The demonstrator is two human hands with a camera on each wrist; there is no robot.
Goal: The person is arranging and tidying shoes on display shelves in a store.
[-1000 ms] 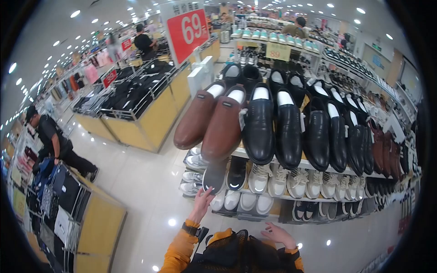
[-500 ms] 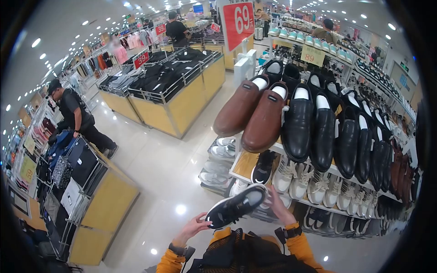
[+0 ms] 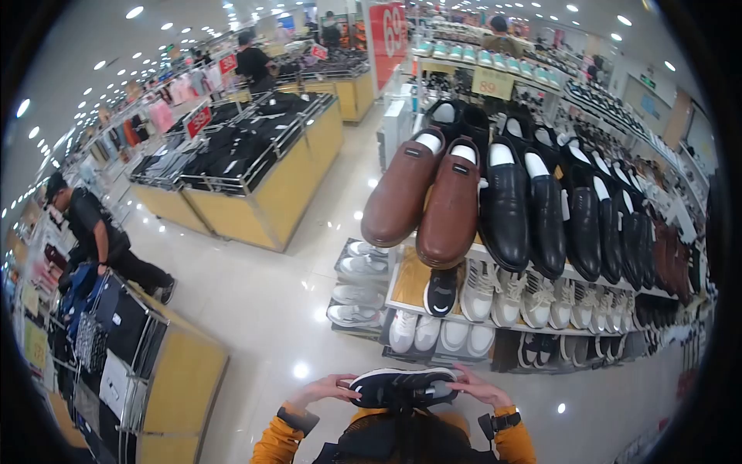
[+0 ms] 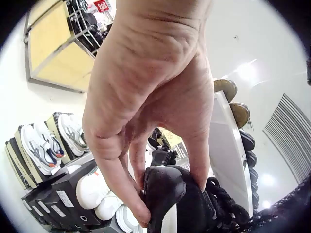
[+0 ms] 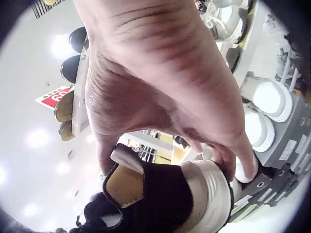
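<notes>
Since 0.5 s ago, the black sneaker (image 3: pixel 402 387) has swung from a slant to nearly level and come in close against the wearer's front, low in the head view. It is off the shelf, hanging between 2 hands. The left hand (image 3: pixel 322 389) pinches the toe end, thumb and fingers on opposite sides; the right hand (image 3: pixel 478 387) grips the heel, its fingers against the white sole. Another dark shoe (image 3: pixel 441 292) sits on the shelf beside a bare wooden board (image 3: pixel 412 284).

The step in hand appears to be holding the sneaker up for a look. Any next move, turning it or setting it back, calls for a firm grip at both ends and, for a return, a reach over that board.

As for writing, a tall red sign (image 3: pixel 388 40) reads 69, and a pale yellow card (image 3: pixel 492 83) on the rack behind reads 89. The left wrist view catches a red sign (image 4: pixel 101 6) marked 39. Brown slip-ons (image 3: pixel 448 205) carry a small dark tag whose lettering is too fine to read. Dark shoe boxes (image 4: pixel 68 194) bear white labels, also illegible. No brand can be made out on the sneaker, though much of it is probably covered or turned away.
</notes>
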